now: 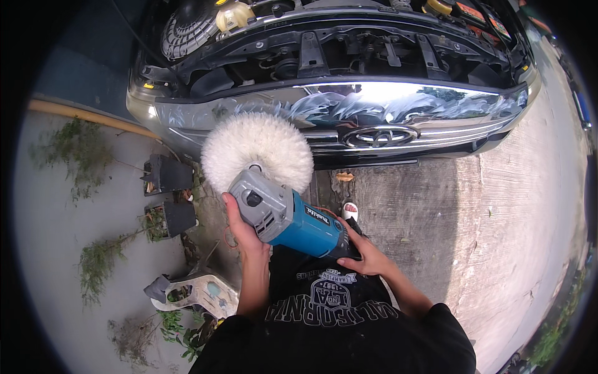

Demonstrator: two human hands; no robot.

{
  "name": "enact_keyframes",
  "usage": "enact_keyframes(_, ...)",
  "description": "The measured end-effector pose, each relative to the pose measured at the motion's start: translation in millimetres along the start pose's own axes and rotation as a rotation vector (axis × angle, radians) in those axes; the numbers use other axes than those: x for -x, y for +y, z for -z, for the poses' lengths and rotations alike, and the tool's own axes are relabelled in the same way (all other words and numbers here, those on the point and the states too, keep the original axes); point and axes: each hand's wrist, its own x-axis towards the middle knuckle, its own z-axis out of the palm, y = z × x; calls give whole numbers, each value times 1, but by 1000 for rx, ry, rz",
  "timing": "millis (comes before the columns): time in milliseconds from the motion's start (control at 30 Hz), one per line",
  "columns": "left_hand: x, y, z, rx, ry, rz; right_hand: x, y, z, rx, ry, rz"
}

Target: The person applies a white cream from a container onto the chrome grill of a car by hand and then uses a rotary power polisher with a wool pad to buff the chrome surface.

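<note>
At the front of a dark, glossy car point(461, 140) with its engine bay point(358, 53) exposed, here's the blue-and-grey power polisher point(311, 227), angled across the person's body, its round, fluffy white pad point(258, 146) toward the car. The left hand point(246, 230) curls around the grey head, thumb up its side, fingers hidden beneath; the right hand point(364, 252) wraps the dark rear end. Behind the pad runs the shiny front panel point(374, 106), streaked with whitish smears; whether pad and panel touch, I can't tell.

Over on the left it's crowded! Two dark square plant pots point(168, 173) hug the pale grey wall point(47, 224), and a dirty white plastic stool point(208, 293) sits close by the left forearm. A curled brown leaf point(344, 177) lies below the bumper, near a foot in a white sandal point(350, 213).

To the right, the car's edge curves away and ridged concrete ground point(517, 218) stretches wide, shaded first, then sunlit: that's the roomier side.
</note>
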Motion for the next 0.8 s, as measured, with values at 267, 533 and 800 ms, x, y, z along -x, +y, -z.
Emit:
enact_keyframes(267,26,-30,-44,15,-36,-60,20,-1,26,219,150,-90)
enact_keyframes(533,28,-43,-69,-46,-92,-54,35,17,32,216,241,-116)
enact_keyframes(800,9,-19,-66,-111,6,-49,21,14,33,110,131,75)
